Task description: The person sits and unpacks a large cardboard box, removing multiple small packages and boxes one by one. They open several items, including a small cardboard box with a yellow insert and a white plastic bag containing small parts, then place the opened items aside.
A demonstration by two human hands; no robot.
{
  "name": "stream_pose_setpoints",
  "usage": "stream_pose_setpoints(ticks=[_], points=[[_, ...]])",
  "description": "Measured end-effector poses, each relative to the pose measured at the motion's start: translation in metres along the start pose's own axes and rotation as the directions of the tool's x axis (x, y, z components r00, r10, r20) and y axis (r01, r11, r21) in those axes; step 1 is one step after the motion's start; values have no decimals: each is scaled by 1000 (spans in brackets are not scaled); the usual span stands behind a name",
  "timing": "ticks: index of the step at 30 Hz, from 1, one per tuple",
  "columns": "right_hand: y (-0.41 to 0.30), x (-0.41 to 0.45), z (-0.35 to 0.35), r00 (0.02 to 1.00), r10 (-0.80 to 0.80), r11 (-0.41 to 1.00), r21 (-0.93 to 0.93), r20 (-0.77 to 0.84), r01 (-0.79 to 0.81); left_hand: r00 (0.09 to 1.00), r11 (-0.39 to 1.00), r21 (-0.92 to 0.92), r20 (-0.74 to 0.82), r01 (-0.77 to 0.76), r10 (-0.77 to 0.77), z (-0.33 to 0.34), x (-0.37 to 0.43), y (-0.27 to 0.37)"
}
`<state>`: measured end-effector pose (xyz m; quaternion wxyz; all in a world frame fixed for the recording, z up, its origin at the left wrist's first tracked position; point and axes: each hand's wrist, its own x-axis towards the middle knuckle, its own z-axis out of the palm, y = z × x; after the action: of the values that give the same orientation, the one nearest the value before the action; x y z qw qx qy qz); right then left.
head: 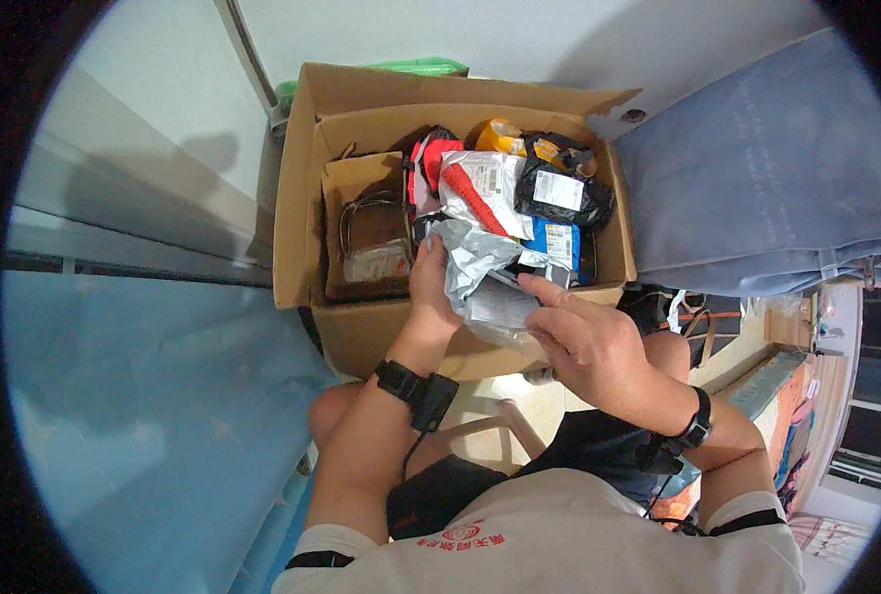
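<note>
My left hand [435, 286] holds a crumpled grey-white plastic mailing bag [474, 260] by its left side, above the near edge of a large open cardboard box [366, 319]. On the bag's right side is my right hand [585, 327], its fingers at the rim of the bag; a pale sheet or label shows between the hands. Behind the bag, the box holds a white mailer [511, 174] with a red textured strip on it, a black wrapped parcel [585, 200] with a white label, a blue parcel [575, 241] and a yellow bag [496, 137].
A smaller open carton [362, 167] stands inside the box at left. A light blue sheet [150, 416] hangs at the left, a grey-blue cloth cover [752, 171] at the right. Dark bags [715, 327] lie below the cover. Something green [429, 67] shows behind the box.
</note>
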<state>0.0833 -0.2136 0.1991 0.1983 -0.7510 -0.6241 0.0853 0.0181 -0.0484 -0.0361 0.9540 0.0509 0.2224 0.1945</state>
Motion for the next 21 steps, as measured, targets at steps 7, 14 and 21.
stream_pose_setpoints(ticks=[7, 14, 21], points=[[-9, -6, 2, 997, 83, 996, -25, 11, -83, 999, 1000, -12, 22, 29, -28, -11, 5, -2], [-2, -5, 9, 991, 52, 998, 17, 125, -55, 999, 996, 84, 12, -34, 33, -7, -3, 3], [-4, -2, 10, 989, 44, 999, -12, 139, -43, 998, 988, 149, -34, -47, 53, -2, -2, 6]])
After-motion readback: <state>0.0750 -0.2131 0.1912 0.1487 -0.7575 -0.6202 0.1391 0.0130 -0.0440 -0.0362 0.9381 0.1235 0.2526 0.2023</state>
